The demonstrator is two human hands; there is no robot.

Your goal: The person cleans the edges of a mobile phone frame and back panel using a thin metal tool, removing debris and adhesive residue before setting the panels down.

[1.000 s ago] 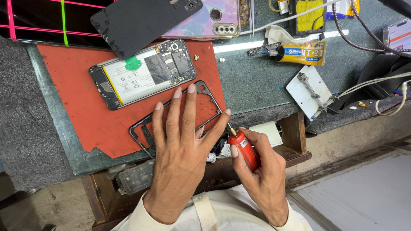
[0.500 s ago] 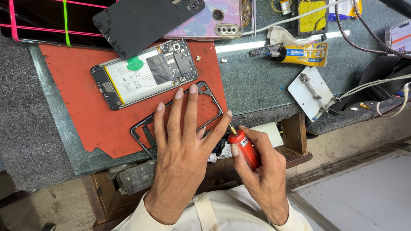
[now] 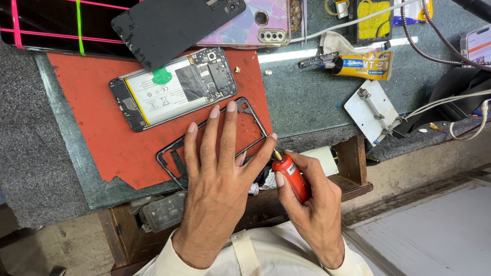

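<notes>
The black phone frame is pinned flat on the red mat by the spread left hand. A red screwdriver is gripped by the right hand just right of the frame. The opened phone lies above it, its back already removed.

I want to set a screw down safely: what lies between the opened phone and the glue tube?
In the head view, between the opened phone and the glue tube: red mat, grey benchtop, and two small loose parts, probably screws.
</notes>
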